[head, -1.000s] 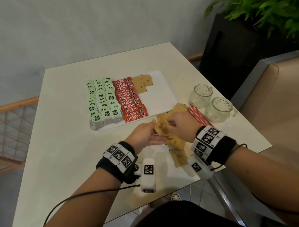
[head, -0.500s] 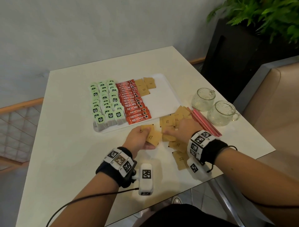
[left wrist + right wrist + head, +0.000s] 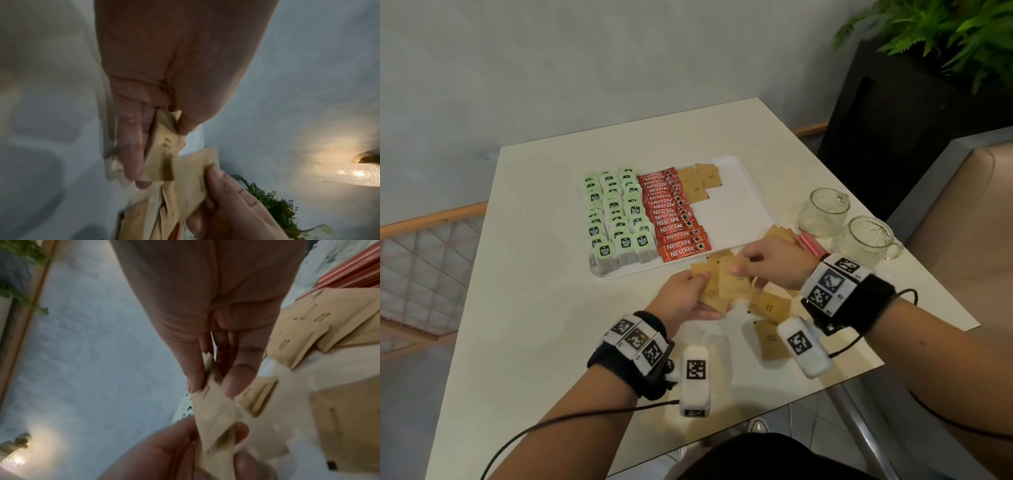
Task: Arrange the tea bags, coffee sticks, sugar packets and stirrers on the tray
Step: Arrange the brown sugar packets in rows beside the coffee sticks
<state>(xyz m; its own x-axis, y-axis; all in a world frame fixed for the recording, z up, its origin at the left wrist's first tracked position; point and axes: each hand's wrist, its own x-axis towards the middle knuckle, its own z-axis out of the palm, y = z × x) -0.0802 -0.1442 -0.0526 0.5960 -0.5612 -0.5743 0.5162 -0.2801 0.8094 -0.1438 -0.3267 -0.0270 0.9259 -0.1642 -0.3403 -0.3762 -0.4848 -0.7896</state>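
A white tray [image 3: 739,205] carries green tea bags [image 3: 616,219] in rows, red coffee sticks [image 3: 674,219] beside them and a few brown sugar packets [image 3: 698,183] at the back. In front of the tray my left hand [image 3: 688,294] grips a small stack of sugar packets [image 3: 710,291] between thumb and fingers. My right hand [image 3: 767,263] pinches another brown sugar packet [image 3: 734,284] against that stack. More loose sugar packets [image 3: 770,306] lie on the table under and near the right hand. Red stirrers [image 3: 810,241] lie behind the right wrist.
Two glass mugs [image 3: 823,212] [image 3: 866,241] stand at the right of the table [image 3: 534,274]. A black planter [image 3: 914,102] with a fern stands past the far right corner. The table's near edge runs just under my wrists.
My right hand has picked a sugar packet from the loose pile and brought it to the stack in my left hand. The left hand has stayed in front of the tray.
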